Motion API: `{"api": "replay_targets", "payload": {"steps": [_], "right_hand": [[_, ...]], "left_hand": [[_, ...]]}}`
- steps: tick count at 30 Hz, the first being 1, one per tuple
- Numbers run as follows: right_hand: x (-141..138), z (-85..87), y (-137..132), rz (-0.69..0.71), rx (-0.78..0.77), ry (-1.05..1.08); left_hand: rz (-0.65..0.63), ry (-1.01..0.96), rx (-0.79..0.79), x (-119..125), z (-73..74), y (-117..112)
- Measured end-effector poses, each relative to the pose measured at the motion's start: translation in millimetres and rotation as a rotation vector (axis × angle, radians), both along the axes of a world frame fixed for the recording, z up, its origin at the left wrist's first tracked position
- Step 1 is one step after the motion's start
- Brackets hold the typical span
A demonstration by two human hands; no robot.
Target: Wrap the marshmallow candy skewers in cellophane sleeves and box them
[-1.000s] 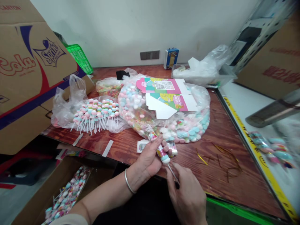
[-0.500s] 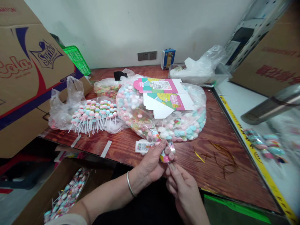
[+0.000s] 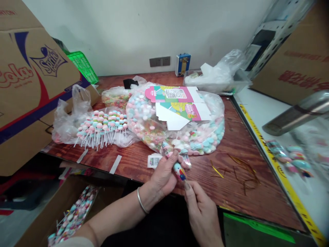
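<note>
My left hand (image 3: 167,173), with a silver bangle at the wrist, is closed around a wrapped marshmallow lollipop (image 3: 179,171) in a clear, colourfully printed sleeve. Below it, the thumb and fingers of my right hand (image 3: 202,204) pinch the lower end, where the stick is mostly hidden. Just behind my left hand lie small printed labels (image 3: 153,161). Beyond them sits a large clear bag of pastel marshmallows (image 3: 205,145), with a flat printed carton (image 3: 180,106) on top. Bare marshmallow lollipops (image 3: 102,125) are stacked to the left on a plastic bag.
Gold twist ties (image 3: 244,171) lie at right on the wooden table (image 3: 267,206). A cardboard box (image 3: 33,219) of finished lollipops stands low at left. A steel flask (image 3: 290,118) and wrapped lollipops (image 3: 299,159) rest on the right-hand surface. A clear tray (image 3: 218,84) stands behind.
The lollipop has turned in my left hand, so its printed sleeve with a blue lower end now shows more. My right hand has shifted slightly down. The view has moved a little.
</note>
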State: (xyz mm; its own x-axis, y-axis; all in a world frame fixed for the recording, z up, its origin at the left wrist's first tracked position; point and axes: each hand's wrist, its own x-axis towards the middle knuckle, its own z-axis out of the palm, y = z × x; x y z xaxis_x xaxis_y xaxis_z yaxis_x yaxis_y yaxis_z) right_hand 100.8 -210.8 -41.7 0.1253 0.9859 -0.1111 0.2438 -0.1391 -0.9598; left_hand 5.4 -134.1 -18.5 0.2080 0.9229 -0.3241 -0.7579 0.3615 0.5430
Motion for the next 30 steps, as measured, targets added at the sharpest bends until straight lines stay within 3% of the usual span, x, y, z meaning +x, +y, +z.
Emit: {"api": "replay_targets", "payload": {"steps": [4, 8, 11, 14, 16, 18, 21, 23, 27, 30], "right_hand": [[-2.8, -6.2, 5.5, -0.064, 0.098, -0.212], [-3.5, -11.7, 9.9, -0.077, 0.1, -0.294], [-5.7, -15.7, 10.3, -0.139, 0.255, -0.354], [-9.0, -22.6, 12.6, -0.158, 0.423, -0.616], [-8.8, -26.7, 15.1, -0.196, 0.445, -0.805], [-5.7, -27.7, 17.1, -0.219, 0.427, -0.846], [0.6, -21.5, 17.7, -0.184, 0.369, -0.563], [3.0, -15.2, 15.6, -0.131, 0.226, -0.151], [0.0, -10.3, 5.2, 0.066, -0.221, 0.909], [-4.2, -13.4, -1.3, 0.304, -0.368, 1.307]], "left_hand": [[-0.083, 0.063, -0.008, 13.6, -7.3, -19.1], [-0.092, 0.075, -0.053, 14.8, -6.5, -22.7], [-0.095, 0.046, -0.104, 12.5, -7.2, -20.5], [-0.117, 0.05, -0.079, 13.0, -11.4, -24.0], [-0.149, 0.072, -0.037, 13.2, -13.7, -28.4], [-0.189, 0.12, 0.02, 11.1, -14.6, -31.2], [-0.25, 0.239, 0.119, 2.4, -13.3, -29.0], [-0.331, 0.309, 0.146, -5.9, -11.5, -24.8], [-0.52, 0.314, 0.152, -19.9, -8.3, -21.6], [-0.641, 0.203, 0.143, -22.1, -8.9, -26.0]]}}
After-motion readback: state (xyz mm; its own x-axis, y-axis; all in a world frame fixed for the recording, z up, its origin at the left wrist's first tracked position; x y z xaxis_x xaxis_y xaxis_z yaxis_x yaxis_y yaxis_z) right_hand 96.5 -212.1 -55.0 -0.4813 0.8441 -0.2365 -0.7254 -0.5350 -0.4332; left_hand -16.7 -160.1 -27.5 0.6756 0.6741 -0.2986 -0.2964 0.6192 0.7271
